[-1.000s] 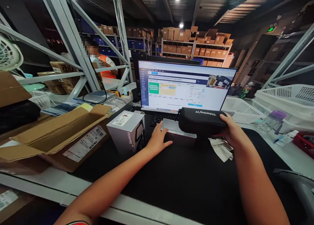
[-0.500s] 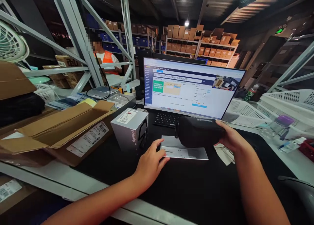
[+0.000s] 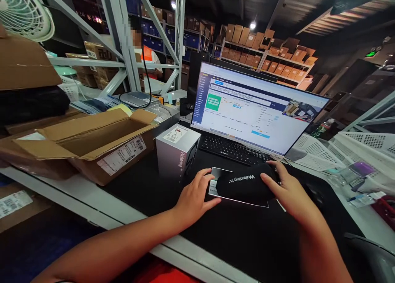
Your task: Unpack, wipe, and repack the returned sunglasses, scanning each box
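Note:
A black zip case (image 3: 243,183) with "Wakening" in white letters is in my right hand (image 3: 285,188), thumb on top and fingers around its right end. It lies over a white-and-grey printed leaflet or flat box lid (image 3: 213,187), hiding most of it. At the leaflet's left edge, my left hand (image 3: 194,198) has its thumb and fingers apart, with fingertips at or just touching that edge. Behind my left hand stands an upright grey box (image 3: 173,155) with "Wakening" on its side and a label on top.
An open cardboard carton (image 3: 114,145) sits at the left. A monitor (image 3: 243,110) and a keyboard (image 3: 228,147) are behind the case. White baskets (image 3: 317,153) and a purple-capped bottle (image 3: 361,169) stand at the right, near a mouse (image 3: 314,194). A person in an orange vest (image 3: 149,56) is beyond the rack.
The black case has come down over the leaflet, and its lettered face now shows. My right thumb has moved onto its top. The left hand stays by the leaflet's left edge; the view has turned.

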A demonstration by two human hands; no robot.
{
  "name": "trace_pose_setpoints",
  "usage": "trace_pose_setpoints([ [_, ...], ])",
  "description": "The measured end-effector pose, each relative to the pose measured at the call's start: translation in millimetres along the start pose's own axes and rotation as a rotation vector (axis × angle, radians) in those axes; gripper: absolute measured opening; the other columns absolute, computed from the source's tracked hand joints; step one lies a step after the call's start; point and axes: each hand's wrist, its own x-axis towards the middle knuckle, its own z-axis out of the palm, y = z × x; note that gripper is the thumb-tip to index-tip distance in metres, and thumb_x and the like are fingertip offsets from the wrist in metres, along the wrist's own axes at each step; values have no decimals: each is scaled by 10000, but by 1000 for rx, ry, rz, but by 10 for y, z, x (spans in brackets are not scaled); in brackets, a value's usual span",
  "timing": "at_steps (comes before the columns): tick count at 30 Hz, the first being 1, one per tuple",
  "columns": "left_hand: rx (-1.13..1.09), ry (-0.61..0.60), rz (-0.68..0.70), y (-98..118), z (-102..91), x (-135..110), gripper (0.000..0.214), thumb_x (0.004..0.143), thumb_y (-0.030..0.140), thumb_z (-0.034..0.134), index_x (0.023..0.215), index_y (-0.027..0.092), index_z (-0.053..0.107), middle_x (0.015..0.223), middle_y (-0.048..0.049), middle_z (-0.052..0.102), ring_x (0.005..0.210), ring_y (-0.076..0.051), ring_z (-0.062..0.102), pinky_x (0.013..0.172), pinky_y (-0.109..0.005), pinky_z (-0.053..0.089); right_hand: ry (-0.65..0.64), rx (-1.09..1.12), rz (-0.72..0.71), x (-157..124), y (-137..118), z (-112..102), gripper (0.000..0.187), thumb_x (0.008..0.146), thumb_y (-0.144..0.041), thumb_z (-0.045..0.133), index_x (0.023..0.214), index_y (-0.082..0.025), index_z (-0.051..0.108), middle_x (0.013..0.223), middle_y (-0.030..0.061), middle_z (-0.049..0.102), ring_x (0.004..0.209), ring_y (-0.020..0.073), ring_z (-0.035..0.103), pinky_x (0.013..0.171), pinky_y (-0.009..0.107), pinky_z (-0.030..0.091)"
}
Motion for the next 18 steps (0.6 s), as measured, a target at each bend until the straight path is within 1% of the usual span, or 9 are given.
trace_pose_setpoints([
  [4,-3,17,-6,-37,20,-6,588,829,317,788,1293,248,433,1408,-131,542,1292,-310,594,1037,-495,562,35,-190,-9,-47,-235,388,550,989,-562,433,1338,-147,529,1032,181,766,941,333,745,761,411,558],
  [6,29,26,-21,-42,11,0,542,842,320,780,1280,246,470,1392,-121,562,1285,-308,590,1031,-487,564,20,-362,-14,-87,-336,518,474,1036,-471,365,1255,-110,581,957,217,767,881,350,753,707,403,537],
  [9,95,-5,-48,-32,-10,15,411,873,339,751,1212,243,539,1373,-103,587,1240,-299,608,966,-451,596,-105,-613,21,-133,-406,541,444,1053,-413,356,975,-134,693,828,228,758,783,375,753,625,400,500],
  [10,112,-14,-48,-28,-13,19,382,882,349,740,1195,235,553,1366,-103,596,1232,-298,610,959,-448,598,-136,-659,21,-137,-403,517,435,1048,-415,384,945,-143,707,827,222,761,790,380,755,624,399,496],
  [11,126,-18,-44,-23,-11,20,371,888,362,731,1189,226,563,1358,-106,605,1223,-299,612,955,-450,598,-157,-683,8,-136,-388,487,404,1040,-417,419,1007,-146,717,847,211,769,814,381,758,635,396,497],
  [13,151,-6,-30,-16,-3,11,379,899,377,715,1206,207,571,1343,-124,617,1211,-306,614,938,-456,602,-202,-685,-43,-118,-328,434,398,1018,-376,501,1329,-157,619,913,178,785,865,363,763,663,379,500],
  [15,186,37,22,-9,-9,-8,369,917,384,688,1220,201,583,1363,-148,600,1247,-325,591,976,-492,579,-302,-645,-117,-89,-255,401,613,976,-291,577,1548,-172,392,987,158,789,907,336,763,686,356,499],
  [16,211,77,66,-6,-29,-16,367,921,399,679,1225,213,591,1387,-151,582,1282,-337,566,1031,-530,540,-363,-614,-156,-72,-221,388,678,953,-256,602,1575,-177,344,1007,151,788,914,323,761,694,347,497],
  [18,270,219,147,-1,-120,-15,391,899,453,691,1230,265,604,1437,-131,533,1367,-367,486,1167,-633,371,-439,-553,-216,-33,-164,350,682,906,-218,644,1544,-200,405,993,123,791,890,303,755,700,338,493],
])
